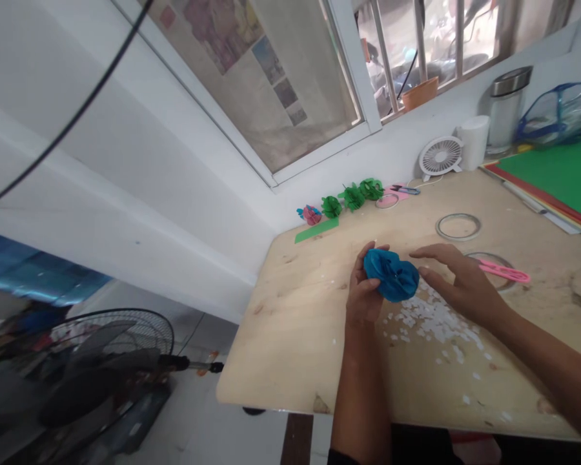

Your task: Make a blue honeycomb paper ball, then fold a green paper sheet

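Note:
A blue paper flower (392, 276) with ruffled petals is held above the wooden table. My left hand (365, 290) is closed around its left side, the thumb pressed on the near petals. To the right of the flower, my right hand (450, 278) has its thumb and index finger apart, with nothing visible between them; its fingertips are close to the petals. Many small white paper bits (430, 316) lie scattered on the table below both hands. Beside my right hand, pink-handled snips (506, 270) rest across a roll of tape, partly hidden by that hand.
Several green paper flowers (352, 196) and a pink-and-blue one (310, 214) line the wall behind a green paper strip (317, 230). A ring (458, 227), a small white fan (440, 157), a glass bottle (506, 110) and coloured paper sheets (556, 174) stand right. A floor fan (111, 361) is left.

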A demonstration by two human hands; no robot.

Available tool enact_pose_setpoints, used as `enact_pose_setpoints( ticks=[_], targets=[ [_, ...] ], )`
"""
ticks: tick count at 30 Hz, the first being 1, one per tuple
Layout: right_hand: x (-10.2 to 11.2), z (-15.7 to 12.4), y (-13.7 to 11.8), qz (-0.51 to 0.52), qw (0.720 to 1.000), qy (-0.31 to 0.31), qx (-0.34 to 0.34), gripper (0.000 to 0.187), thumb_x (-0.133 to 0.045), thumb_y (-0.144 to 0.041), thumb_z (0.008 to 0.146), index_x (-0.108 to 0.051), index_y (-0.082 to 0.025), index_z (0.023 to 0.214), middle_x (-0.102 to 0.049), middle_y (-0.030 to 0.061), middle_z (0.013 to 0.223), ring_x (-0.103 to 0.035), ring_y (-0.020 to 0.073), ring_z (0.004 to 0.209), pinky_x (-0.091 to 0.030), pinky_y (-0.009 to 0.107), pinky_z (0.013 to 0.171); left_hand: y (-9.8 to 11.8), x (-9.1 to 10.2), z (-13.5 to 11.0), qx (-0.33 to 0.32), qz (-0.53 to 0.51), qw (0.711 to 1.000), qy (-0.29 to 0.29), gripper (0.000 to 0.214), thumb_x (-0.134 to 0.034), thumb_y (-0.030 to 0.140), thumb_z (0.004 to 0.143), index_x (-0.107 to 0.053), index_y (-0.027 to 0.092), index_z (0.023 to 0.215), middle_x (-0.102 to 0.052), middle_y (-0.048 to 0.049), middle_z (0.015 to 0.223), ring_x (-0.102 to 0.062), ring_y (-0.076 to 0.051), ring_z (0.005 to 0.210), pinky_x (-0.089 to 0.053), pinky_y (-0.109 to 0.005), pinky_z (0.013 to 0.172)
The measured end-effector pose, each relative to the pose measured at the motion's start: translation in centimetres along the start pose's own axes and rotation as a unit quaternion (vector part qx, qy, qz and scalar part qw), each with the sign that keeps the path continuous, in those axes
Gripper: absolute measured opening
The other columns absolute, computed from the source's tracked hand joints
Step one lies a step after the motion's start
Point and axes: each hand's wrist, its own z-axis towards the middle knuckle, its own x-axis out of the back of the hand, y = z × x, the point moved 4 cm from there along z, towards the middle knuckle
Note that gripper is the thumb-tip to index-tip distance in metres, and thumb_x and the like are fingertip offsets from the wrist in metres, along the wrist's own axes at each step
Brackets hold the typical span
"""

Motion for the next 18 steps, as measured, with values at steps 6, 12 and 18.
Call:
enact_pose_setpoints(
  ticks=[6,12,18],
  targets=[
    [-0.5,0.0,1.3,0.059,0.992,-0.041,-0.106,0.03,-0.053,-0.043,0.091,-0.07,-0.023,0.107,-0.076,0.0085,0.101,-0.073,0.0271,0.089,-0.059,0.04,0.072,0.0,-0.2,-0.2,-0.01,-0.038,0.999,-0.011,0.08,-0.077,0.042,0.06,-0.051,0.029,0.135,-0.057,-0.0107,0.141,-0.055,-0.036,0.128,-0.044,-0.053,0.106],
    [-1.0,0.2,1.1,0.106,0.977,-0.12,-0.141,0.03,-0.055,-0.047,0.089,-0.071,-0.022,0.096,-0.077,0.0063,0.088,-0.073,0.0253,0.077,-0.059,0.037,0.066,-0.1,-0.4,-0.2,-0.003,-0.029,0.999,-0.025,0.085,-0.076,0.049,0.062,-0.048,0.029,0.139,-0.056,-0.0124,0.142,-0.053,-0.039,0.131,-0.043,-0.055,0.107],
    [-1.2,-0.1,1.2,0.092,0.98,-0.107,-0.141,0.028,-0.055,-0.045,0.088,-0.07,-0.022,0.095,-0.077,0.0061,0.086,-0.072,0.024,0.073,-0.058,0.036,0.062,-0.1,-0.5,-0.2,-0.001,-0.039,0.999,-0.017,0.085,-0.077,0.048,0.061,-0.049,0.028,0.138,-0.057,-0.0129,0.141,-0.053,-0.04,0.131,-0.043,-0.055,0.107]
  ],
)
